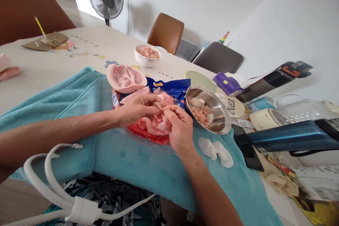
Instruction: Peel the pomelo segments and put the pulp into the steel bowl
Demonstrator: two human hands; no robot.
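My left hand (134,111) and my right hand (181,127) meet fingertip to fingertip, both pinching a small piece of pomelo (159,105); the fingers partly hide it. Beneath them, pink pomelo peel and membrane scraps (156,125) lie heaped on a red and blue plastic bag (169,84). A hollowed pomelo rind (127,79) sits just beyond my left hand. Right of my right hand, a tilted steel bowl (224,118) holds loose pomelo pulp (201,111).
A teal towel (119,159) covers the near table. Farther back stands a white bowl (147,61) of pulp. Crumpled tissue (215,152), a phone (249,152) and a blue bottle (288,136) lie to the right. White cords (53,183) hang in front at lower left.
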